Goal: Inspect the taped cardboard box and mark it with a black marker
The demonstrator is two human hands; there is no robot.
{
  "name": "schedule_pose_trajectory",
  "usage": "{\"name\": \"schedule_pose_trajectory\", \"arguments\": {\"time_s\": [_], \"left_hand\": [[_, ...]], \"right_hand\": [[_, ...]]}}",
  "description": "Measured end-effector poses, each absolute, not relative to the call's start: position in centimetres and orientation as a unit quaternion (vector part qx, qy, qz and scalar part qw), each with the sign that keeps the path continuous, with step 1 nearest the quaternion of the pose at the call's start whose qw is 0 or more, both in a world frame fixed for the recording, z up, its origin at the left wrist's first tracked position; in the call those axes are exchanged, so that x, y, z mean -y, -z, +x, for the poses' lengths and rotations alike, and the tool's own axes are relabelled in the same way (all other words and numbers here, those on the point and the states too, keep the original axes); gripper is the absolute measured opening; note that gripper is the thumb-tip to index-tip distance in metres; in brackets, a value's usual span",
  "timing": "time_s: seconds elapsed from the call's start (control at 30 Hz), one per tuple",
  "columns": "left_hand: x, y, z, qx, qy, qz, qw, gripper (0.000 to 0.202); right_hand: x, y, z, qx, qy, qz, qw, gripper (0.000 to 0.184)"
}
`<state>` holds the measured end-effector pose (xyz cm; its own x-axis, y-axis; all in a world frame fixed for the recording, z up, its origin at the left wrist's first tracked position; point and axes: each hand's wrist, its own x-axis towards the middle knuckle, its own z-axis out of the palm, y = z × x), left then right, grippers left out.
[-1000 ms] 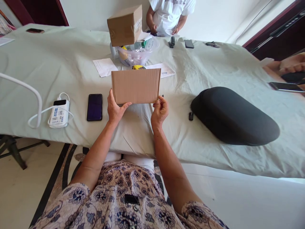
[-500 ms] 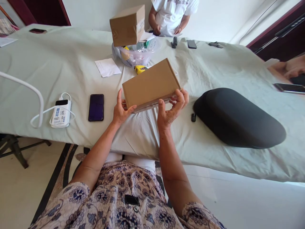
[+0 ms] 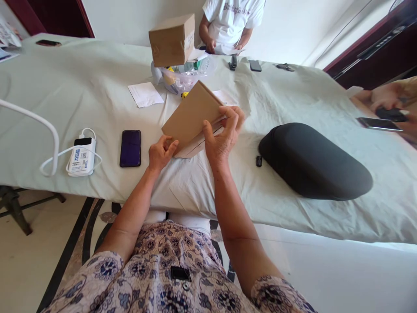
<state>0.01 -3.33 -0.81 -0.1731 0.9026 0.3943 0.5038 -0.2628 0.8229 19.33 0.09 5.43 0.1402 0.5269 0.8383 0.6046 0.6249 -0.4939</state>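
A brown cardboard box point(image 3: 192, 115) is tilted above the cloth in front of me, held between both hands. My left hand point(image 3: 161, 152) grips its near left corner, thumb on the near edge. My right hand point(image 3: 224, 132) grips the right side, its fingers over the upper right edge and the thumb on the near face. To the left of the box lies a dark smartphone point(image 3: 130, 148). Just right of my right hand are a small black object point(image 3: 259, 161) and a large, rounded black case-like thing point(image 3: 316, 161).
A white power bank point(image 3: 82, 158) with a cable lies at the left. Behind the box are a paper point(image 3: 145, 94) and a clear plastic basin point(image 3: 177, 82) with another carton point(image 3: 171, 43) on it. One person point(image 3: 233, 26) sits opposite; another person's hands point(image 3: 387, 102) show at right.
The box has turned and tipped, its right side drawn leftward and nearer face showing more. My right hand moved a little left with it; both hands still hold it. The view shifted slightly.
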Motion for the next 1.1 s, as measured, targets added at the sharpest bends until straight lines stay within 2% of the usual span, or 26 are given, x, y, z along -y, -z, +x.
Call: {"name": "schedule_pose_trajectory", "arguments": {"time_s": [0.13,0.23,0.4,0.5,0.6,0.77,0.97,1.03,1.1], "left_hand": [[3.3,0.8,0.0,-0.591,-0.545,0.577,0.143,0.065],[3.1,1.0,-0.1,-0.591,-0.588,0.536,0.134,0.066],[2.7,1.1,-1.2,-0.523,-0.691,0.492,0.084,0.065],[2.6,1.0,-1.4,-0.439,-0.678,0.589,0.026,0.06],[2.7,1.0,-0.8,-0.379,-0.648,0.66,0.026,0.06],[2.3,0.0,0.2,-0.402,-0.604,0.688,0.008,0.068],[2.0,-1.6,0.7,-0.347,-0.617,0.703,-0.069,0.053],[1.9,-1.5,0.6,-0.347,-0.616,0.705,-0.063,0.054],[1.7,-1.2,0.4,-0.345,-0.61,0.712,-0.058,0.058]], "right_hand": [[1.5,-5.2,16.6,0.699,0.039,-0.421,0.577,0.035],[3.4,-4.2,14.0,0.736,0.057,-0.407,0.538,0.027],[5.1,-3.4,12.3,0.727,0.12,-0.34,0.585,0.025],[4.9,-3.9,12.7,0.727,0.098,-0.33,0.594,0.024],[4.6,-4.7,13.4,0.725,0.089,-0.34,0.592,0.02],[4.5,-6.2,13.7,0.728,0.073,-0.395,0.555,0.025],[3.2,-7.4,15.7,0.738,0.126,-0.373,0.548,0.024],[2.0,-7.3,17.1,0.726,0.136,-0.378,0.559,0.026],[0.6,-6.6,18.4,0.704,0.094,-0.376,0.595,0.029]]}}
